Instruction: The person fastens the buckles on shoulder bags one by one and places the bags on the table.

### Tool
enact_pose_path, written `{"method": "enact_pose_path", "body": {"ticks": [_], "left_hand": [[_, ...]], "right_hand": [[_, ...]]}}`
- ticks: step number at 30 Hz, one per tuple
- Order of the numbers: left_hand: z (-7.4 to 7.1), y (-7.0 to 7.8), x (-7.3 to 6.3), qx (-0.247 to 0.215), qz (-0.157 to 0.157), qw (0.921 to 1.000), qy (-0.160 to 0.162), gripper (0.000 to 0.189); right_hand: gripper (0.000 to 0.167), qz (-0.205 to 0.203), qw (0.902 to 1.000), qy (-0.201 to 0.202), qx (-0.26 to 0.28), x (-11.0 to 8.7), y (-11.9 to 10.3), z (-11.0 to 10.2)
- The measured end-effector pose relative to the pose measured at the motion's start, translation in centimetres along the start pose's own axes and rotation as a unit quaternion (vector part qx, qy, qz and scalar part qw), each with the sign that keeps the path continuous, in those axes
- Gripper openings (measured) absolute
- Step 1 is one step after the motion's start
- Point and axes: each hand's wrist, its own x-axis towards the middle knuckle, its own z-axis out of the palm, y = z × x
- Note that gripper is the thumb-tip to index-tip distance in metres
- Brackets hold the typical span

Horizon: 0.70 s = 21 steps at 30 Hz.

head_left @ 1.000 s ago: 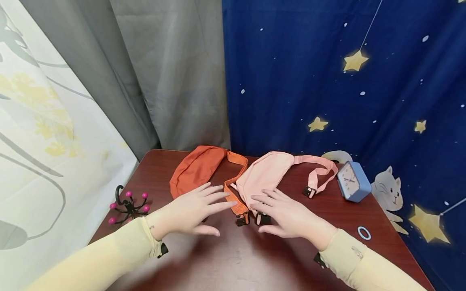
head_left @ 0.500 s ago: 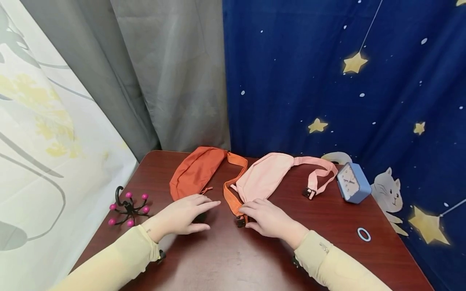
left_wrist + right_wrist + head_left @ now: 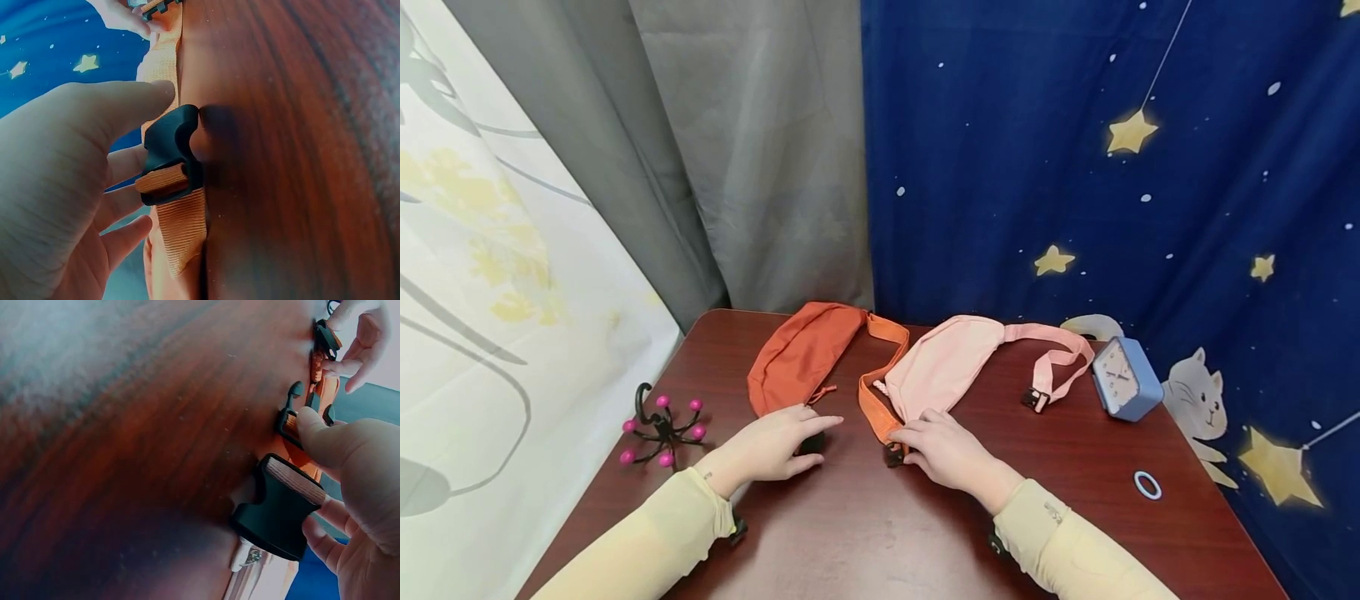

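Note:
An orange waist bag [image 3: 805, 354] lies beside a pink waist bag [image 3: 946, 362] at the back of the table. My right hand [image 3: 949, 450] pinches the black pronged buckle half [image 3: 291, 425] on the orange strap's free end [image 3: 876, 408], thumb on its near side. Around the other black buckle half [image 3: 172, 153], a socket at the orange bag's end, my left hand [image 3: 767, 443] has thumb and fingers spread apart. Below the right hand's fingers in the right wrist view is the pink bag's black buckle socket [image 3: 275, 515].
A black massager with pink ball tips [image 3: 662, 432] stands at the left. On the right are a blue alarm clock [image 3: 1131, 379], a light blue ring [image 3: 1147, 485] and the pink strap's buckle end [image 3: 1037, 398]. Curtains hang behind the brown table [image 3: 865, 533].
Both hands have lowered and moved left, their fingers no longer spread over the bags. The right hand has taken hold of the orange strap's buckle half; the left has come to the socket half.

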Motion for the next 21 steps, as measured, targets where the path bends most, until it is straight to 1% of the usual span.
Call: {"method": "enact_pose_path", "body": {"ticks": [6, 9, 12, 17, 21], "left_hand": [[0.3, -0.2, -0.1, -0.009, -0.010, 0.9998, 0.013, 0.054], [0.3, -0.3, -0.1, -0.008, -0.009, 0.9996, 0.024, 0.048], [0.3, -0.3, -0.1, -0.007, -0.003, 0.9993, 0.037, 0.044], [0.4, -0.5, -0.3, -0.009, 0.002, 0.9990, 0.044, 0.038], [0.7, -0.7, -0.5, -0.017, 0.006, 0.9984, 0.054, 0.032]], "right_hand": [[0.029, 0.014, 0.9995, 0.027, -0.009, 0.4, -0.3, 0.8], [0.026, 0.017, 0.9990, 0.039, -0.012, 0.6, -0.7, 1.1], [0.023, 0.015, 0.9990, 0.042, -0.009, 1.0, -1.3, 1.4], [0.020, 0.018, 0.9991, 0.031, 0.024, 1.9, -2.3, 2.0], [0.020, 0.039, 0.9974, 0.025, 0.055, 2.4, -3.1, 2.5]]}}
